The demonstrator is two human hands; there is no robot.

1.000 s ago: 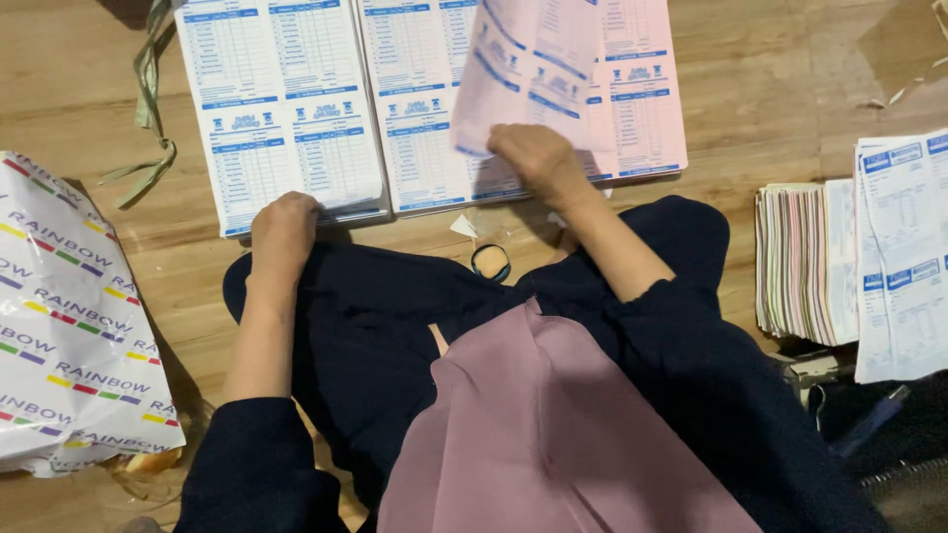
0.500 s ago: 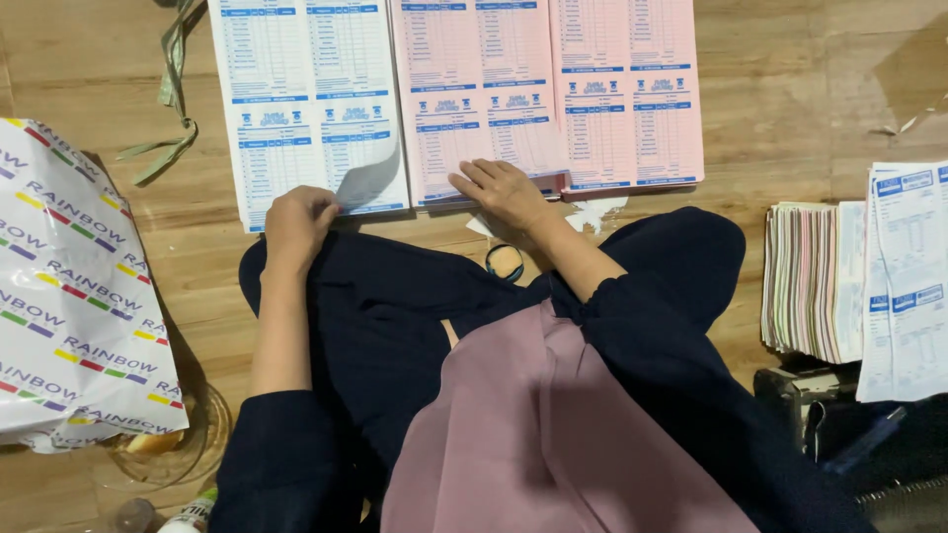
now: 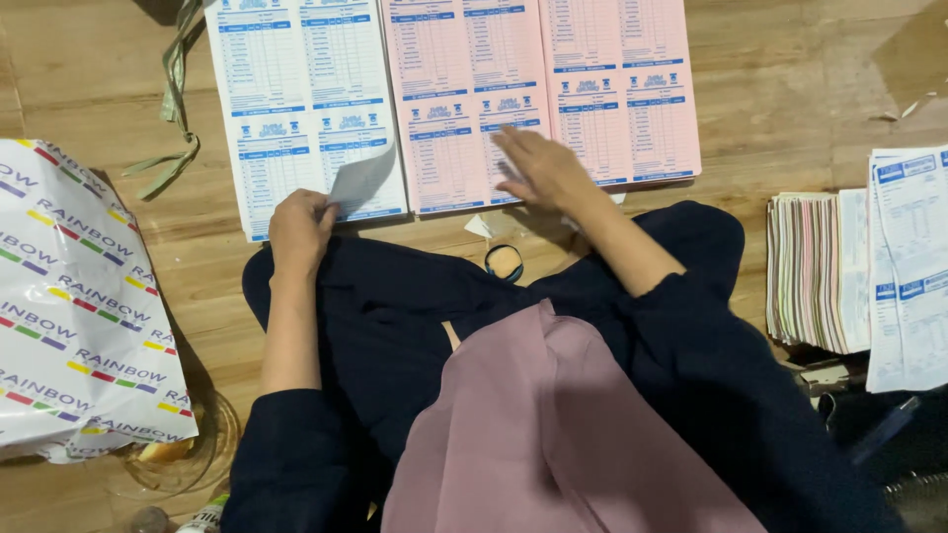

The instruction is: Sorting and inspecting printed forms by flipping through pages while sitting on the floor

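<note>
Floorboards (image 3: pixel 790 99) — wooden — under white sheets (image 3: pixel 296 99), pink sheets (image 3: pixel 513 89).

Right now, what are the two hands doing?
Left hand: closed, pinching the lifted corner of the white sheet.
Right hand: open, flat on the pink sheet.

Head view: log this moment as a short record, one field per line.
Setting: person seated on a wooden floor
Left hand: lifting the lower corner of the top sheet of the white form stack
Right hand: flat on the pink form stack
Second pink stack: beside the first, untouched
Near the knees: small round tin
Left side: printed wrapped bundle
Right side: pile of collated sheets, white forms beside it
</note>
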